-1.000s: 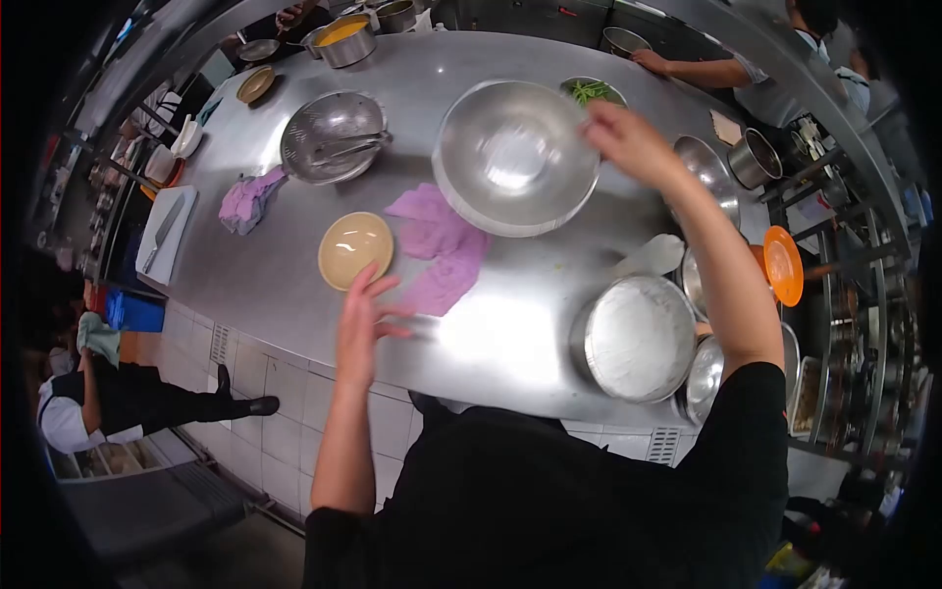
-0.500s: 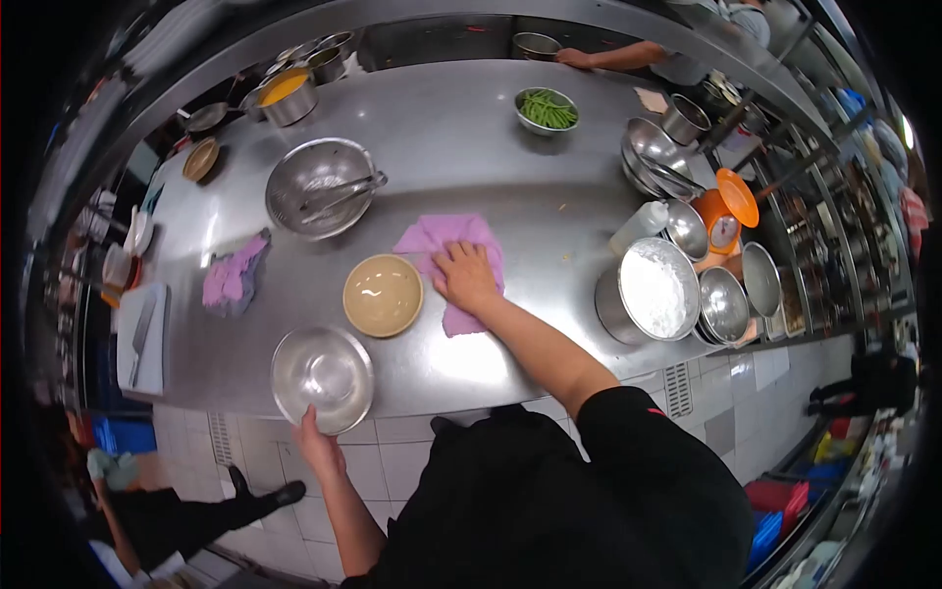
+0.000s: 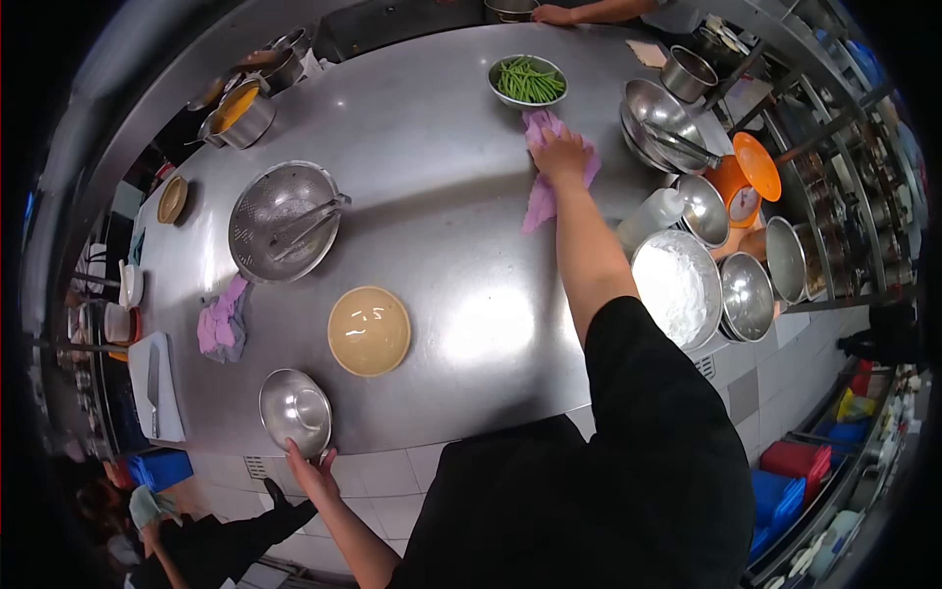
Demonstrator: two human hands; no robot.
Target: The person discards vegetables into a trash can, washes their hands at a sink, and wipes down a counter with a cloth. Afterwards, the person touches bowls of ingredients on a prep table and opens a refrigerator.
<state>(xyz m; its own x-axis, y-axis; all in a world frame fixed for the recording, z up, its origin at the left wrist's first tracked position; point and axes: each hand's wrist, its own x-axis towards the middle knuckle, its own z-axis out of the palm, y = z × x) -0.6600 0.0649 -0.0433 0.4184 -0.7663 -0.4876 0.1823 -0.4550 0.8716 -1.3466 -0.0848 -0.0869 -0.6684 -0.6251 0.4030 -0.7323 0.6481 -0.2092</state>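
Observation:
My right hand (image 3: 561,159) presses on a crumpled purple cloth (image 3: 542,204) on the steel table, just below a metal bowl of green beans (image 3: 530,80). At the table's front edge, my left hand (image 3: 312,471) grips the rim of a small metal bowl (image 3: 295,410). A beige bowl (image 3: 369,331) sits to the right of that bowl. Further back on the left is a perforated metal colander (image 3: 285,224) with tongs in it.
A pot of white powder (image 3: 677,290), a plastic bottle (image 3: 650,218) and stacked metal bowls (image 3: 659,123) line the right side. On the left lie a second purple cloth (image 3: 222,324) and a knife on a white board (image 3: 162,388). Another person's hand (image 3: 554,15) shows at the back.
My right hand has moved the purple cloth back and to the right, near the beans. The small metal bowl in my left hand is lower and slightly further left in view. The camera view has shifted.

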